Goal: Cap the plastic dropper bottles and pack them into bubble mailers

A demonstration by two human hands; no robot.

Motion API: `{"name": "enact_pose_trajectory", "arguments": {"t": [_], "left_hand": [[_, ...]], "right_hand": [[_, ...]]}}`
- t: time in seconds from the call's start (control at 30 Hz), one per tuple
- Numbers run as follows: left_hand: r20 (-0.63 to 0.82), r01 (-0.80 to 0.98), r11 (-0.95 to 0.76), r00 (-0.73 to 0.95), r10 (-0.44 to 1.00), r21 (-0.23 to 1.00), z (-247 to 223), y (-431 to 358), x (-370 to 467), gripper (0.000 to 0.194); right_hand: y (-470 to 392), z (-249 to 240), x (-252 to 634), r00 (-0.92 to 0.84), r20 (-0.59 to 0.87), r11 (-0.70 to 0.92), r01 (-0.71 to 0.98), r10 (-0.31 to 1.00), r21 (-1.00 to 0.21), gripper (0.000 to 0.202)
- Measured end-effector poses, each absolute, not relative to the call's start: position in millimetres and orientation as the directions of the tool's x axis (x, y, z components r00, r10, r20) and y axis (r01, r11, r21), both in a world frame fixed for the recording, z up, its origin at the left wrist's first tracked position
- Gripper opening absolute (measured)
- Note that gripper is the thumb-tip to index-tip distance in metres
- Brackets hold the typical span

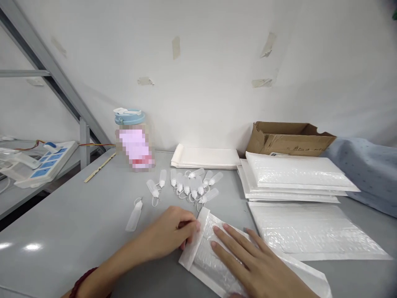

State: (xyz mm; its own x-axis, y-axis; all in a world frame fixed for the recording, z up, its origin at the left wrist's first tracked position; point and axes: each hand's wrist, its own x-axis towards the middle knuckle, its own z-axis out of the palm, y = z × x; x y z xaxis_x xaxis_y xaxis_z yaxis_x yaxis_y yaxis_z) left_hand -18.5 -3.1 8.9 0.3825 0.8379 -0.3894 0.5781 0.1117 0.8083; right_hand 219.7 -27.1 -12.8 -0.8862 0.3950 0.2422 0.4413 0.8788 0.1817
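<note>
A white bubble mailer point(206, 258) lies slantwise on the grey table at the front, its end flap folded over at the left. My left hand point(178, 229) has its fingers curled and pinches the edge of that flap. Spread flat on the mailer is my right hand point(248, 252), fingers apart, holding nothing. Behind the mailer lie several small clear plastic bottles point(186, 185) with looped caps. One bottle point(134, 216) lies apart, left of my left hand. To the right, another flat mailer point(313, 231) rests in front of a stack of mailers point(297, 171).
White flat packets point(207, 158) and an open cardboard box point(288, 142) stand by the wall. A blurred jar with a blue lid point(129, 118) is at back left. Blue cloth point(366, 174) lies at right; a white device point(46, 165) sits far left.
</note>
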Motion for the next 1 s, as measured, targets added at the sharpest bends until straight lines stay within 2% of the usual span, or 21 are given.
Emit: {"name": "enact_pose_trajectory", "arguments": {"t": [0.17,0.3,0.4,0.6,0.77,0.9,1.0], "left_hand": [[-0.321,0.615,0.019,0.385,0.865,0.788,0.1,-6.5,-14.4,0.015],[-0.267,0.689,-0.041,0.334,0.904,0.723,-1.2,-7.4,-11.7,0.029],[-0.285,0.714,-0.044,0.334,0.898,0.699,-1.7,-7.9,-10.9,0.037],[-0.278,0.760,-0.104,0.357,0.892,0.642,-6.5,-9.0,-13.1,0.030],[-0.297,0.790,-0.208,0.440,0.847,0.578,-0.9,-9.1,-12.9,0.033],[-0.340,0.831,-0.247,0.450,0.826,0.498,0.8,-9.2,-11.0,0.039],[-0.317,0.831,-0.295,0.472,0.823,0.472,-1.4,-9.3,-12.4,0.039]], "right_hand": [[-25.9,-14.6,220.2,-0.902,0.226,0.868,0.420,0.368,0.265,0.056],[-24.4,-16.4,219.2,-0.900,0.228,0.874,0.422,0.371,0.241,0.058],[-23.9,-23.4,220.0,-0.892,0.259,0.860,0.435,0.370,0.267,0.051],[-23.6,-41.6,223.5,-0.879,0.326,0.806,0.458,0.348,0.374,0.038],[-24.9,-35.1,222.7,-0.861,0.318,0.817,0.490,0.397,0.304,0.042],[-27.1,-25.3,223.1,-0.839,0.224,0.813,0.539,0.496,0.220,0.050],[-31.4,-18.2,223.1,-0.815,0.165,0.805,0.577,0.556,0.136,0.045]]}}
